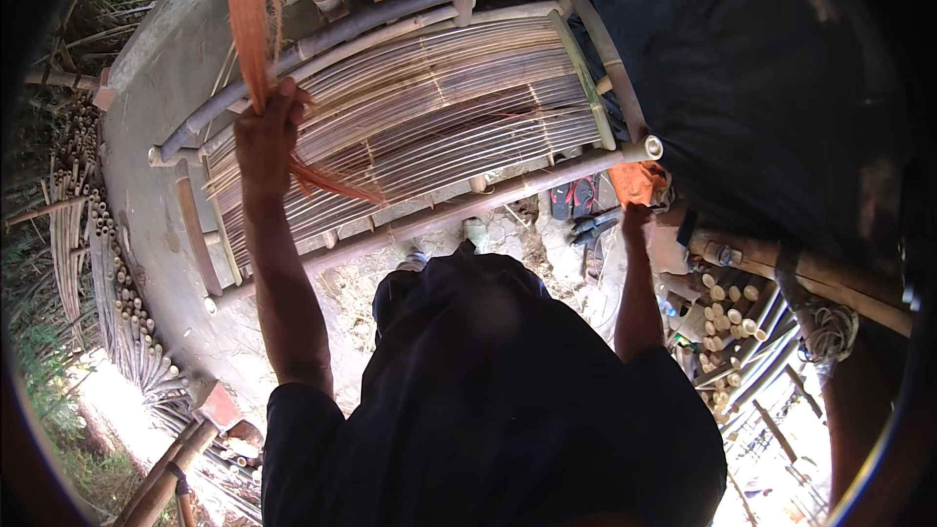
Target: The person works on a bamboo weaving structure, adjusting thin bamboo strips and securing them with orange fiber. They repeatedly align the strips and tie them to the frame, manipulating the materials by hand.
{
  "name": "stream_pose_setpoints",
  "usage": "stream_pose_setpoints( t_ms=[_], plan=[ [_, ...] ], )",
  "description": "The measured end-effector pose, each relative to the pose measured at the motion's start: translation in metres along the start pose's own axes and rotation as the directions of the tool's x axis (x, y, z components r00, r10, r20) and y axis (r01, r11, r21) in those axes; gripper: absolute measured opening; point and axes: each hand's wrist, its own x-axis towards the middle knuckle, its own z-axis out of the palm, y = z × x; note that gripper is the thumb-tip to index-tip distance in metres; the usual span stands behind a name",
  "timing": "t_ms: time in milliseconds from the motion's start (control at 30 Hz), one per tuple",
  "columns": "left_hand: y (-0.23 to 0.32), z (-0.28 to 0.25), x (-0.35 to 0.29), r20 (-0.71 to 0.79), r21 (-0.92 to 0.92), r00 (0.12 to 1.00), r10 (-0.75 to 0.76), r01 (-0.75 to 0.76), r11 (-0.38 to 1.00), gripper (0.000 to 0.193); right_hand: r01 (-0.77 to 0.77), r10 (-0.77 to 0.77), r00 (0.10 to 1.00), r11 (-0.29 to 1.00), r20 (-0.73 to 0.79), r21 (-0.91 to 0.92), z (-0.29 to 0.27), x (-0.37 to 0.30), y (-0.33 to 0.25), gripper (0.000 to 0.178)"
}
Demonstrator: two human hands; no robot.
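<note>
My left hand is raised and shut on a bundle of orange-brown strips. The bundle runs down from the top edge, through the fist, and fans out below it over the slats. Under it lies a bamboo frame filled with thin curved slats. My right hand reaches out to the right end of the frame's front pole and sits just below an orange object. Its fingers are too small to tell whether they touch or hold that object.
Bundles of thin bamboo poles lie along the left of the concrete floor. Several short cut bamboo pieces are stacked at the right, beside thick poles and a rope coil. Sandals lie near the frame. A dark sheet fills the upper right.
</note>
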Motion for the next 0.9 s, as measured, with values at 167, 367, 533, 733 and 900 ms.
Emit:
stream_pose_setpoints(
  t_ms=[167, 367, 533, 733, 900],
  plan=[
    [-0.014, -0.100, 0.034, -0.077, 0.186, 0.909, 0.409, -0.390, 0.902, 0.021, -0.379, 0.368, 0.923, 0.919, -0.111, -0.104, -0.041, 0.027, 0.047, 0.035],
    [0.047, -0.150, 0.026, -0.191, 0.112, 0.973, 0.132, -0.111, 0.987, 0.026, 0.264, -0.240, 0.964, 0.921, -0.117, 0.286, -0.141, 0.048, -0.025, 0.031],
    [0.038, -0.127, 0.009, -0.072, 0.039, 0.983, 0.166, -0.164, 0.986, 0.030, 0.410, -0.493, 0.869, 0.764, 0.042, 0.497, -0.243, 0.042, -0.211, 0.019],
    [0.023, -0.096, -0.003, 0.047, -0.140, 0.984, 0.171, -0.163, 0.977, 0.048, 0.625, -0.647, 0.752, 0.639, -0.126, 0.448, -0.296, 0.080, -0.309, 0.028],
    [0.031, -0.064, -0.021, 0.240, -0.161, 0.964, 0.113, -0.075, 0.984, 0.046, 0.447, -0.536, 0.842, 0.758, 0.063, 0.475, -0.305, 0.097, -0.362, 0.033]
  ],
)
